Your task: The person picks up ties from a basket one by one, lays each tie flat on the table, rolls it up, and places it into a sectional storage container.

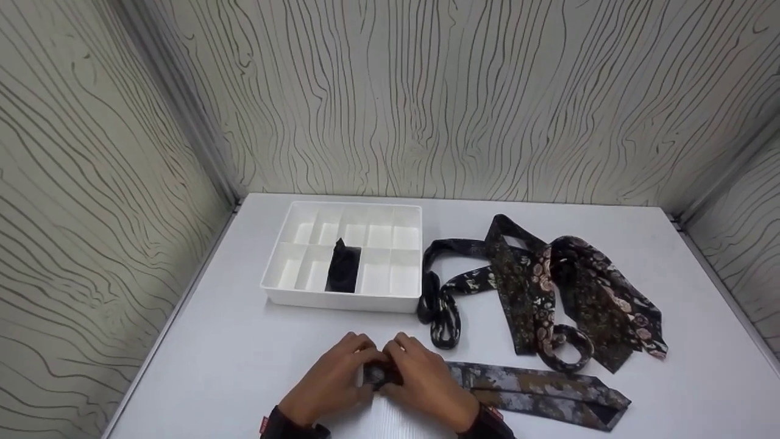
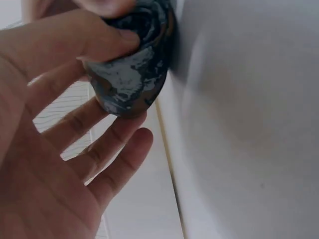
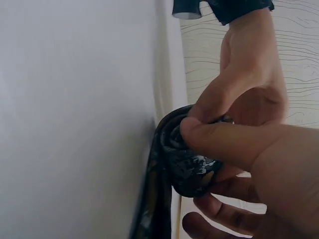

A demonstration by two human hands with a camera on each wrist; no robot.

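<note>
While left hand (image 1: 334,376) and right hand (image 1: 428,379) pinch part-rolled tie (image 1: 379,374), red cuff tag (image 1: 264,424) illegible.

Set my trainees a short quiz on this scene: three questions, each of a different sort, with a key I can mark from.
1. True or false: the left hand and the right hand both hold the rolled part of the mottled tie, while a length of it lies unrolled.
2. Which compartment of the white tray holds the black bundle?
A. Far row, left end
B. Near row, middle
C. Near row, right end
3. Fill in: as the head camera shows it, the heap of ties lies to the ____ of the tray.

Key: 1. True. 2. B. 3. right.
</note>
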